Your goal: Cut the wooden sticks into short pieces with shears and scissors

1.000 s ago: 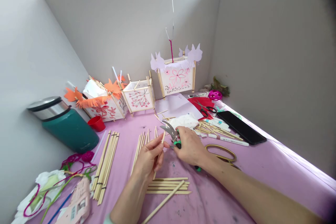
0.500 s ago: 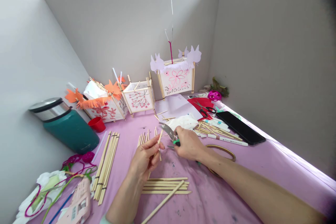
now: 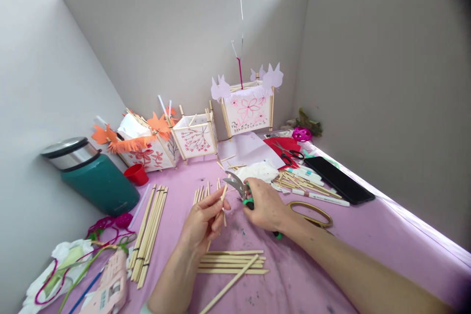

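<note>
Between the fingertips of my left hand (image 3: pixel 203 223) is a thin wooden stick (image 3: pixel 223 193), held nearly upright. My right hand (image 3: pixel 267 204) is closed round the green-and-black handles of pruning shears (image 3: pixel 241 187). Their metal blades are at the stick's upper end; whether they touch it I cannot tell. Below my left hand lies a row of cut sticks (image 3: pixel 231 259), with one longer stick (image 3: pixel 231 282) slanting across it. Behind that hand, more short sticks (image 3: pixel 200 193) lie side by side, partly hidden.
Three decorated paper lanterns (image 3: pixel 196 140) stand at the back. To the left are a teal bottle (image 3: pixel 99 181), a red cup (image 3: pixel 136 174), bundled sticks (image 3: pixel 150 233) and a pink glue gun (image 3: pixel 110 284). A phone (image 3: pixel 338 179), markers (image 3: pixel 320 197) and scissors (image 3: pixel 287 153) lie right.
The shears have turned in my right hand; their blades look closer together, and a lower green handle now shows under the wrist. My left hand keeps the stick in almost the same place.
</note>
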The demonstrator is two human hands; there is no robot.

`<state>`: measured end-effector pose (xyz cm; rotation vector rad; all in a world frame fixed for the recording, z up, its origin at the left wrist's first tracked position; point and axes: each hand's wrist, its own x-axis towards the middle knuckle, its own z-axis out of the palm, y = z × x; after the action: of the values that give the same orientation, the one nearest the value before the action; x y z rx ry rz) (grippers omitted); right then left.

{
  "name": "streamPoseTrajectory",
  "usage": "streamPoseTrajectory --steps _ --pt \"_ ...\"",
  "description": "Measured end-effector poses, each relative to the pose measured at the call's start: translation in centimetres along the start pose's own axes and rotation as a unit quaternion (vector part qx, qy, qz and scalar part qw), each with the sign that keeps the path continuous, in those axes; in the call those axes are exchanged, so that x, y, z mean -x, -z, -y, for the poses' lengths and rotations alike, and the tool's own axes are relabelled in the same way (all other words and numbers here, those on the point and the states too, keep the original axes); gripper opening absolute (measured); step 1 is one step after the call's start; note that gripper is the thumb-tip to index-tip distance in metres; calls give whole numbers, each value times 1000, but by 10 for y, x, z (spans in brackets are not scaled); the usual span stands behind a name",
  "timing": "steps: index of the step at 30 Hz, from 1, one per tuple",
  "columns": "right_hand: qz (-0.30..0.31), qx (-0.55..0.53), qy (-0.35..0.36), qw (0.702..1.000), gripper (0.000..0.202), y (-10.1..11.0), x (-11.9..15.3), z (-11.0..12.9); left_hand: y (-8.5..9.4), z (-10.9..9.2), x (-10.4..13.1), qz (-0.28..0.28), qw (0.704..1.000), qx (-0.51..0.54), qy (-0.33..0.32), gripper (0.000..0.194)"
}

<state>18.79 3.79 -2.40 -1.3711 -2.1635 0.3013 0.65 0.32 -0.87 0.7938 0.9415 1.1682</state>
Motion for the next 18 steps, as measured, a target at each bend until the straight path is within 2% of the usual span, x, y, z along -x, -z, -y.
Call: streamPoseTrajectory --steps 9,18 --pt "1 28 -26 999 31 -1 1 6 -5 7 -1 -21 1000 5 0 55" --pt "21 42 -36 998 32 -1 -4 4 -8 6 1 -30 1000 -1 -6 58"
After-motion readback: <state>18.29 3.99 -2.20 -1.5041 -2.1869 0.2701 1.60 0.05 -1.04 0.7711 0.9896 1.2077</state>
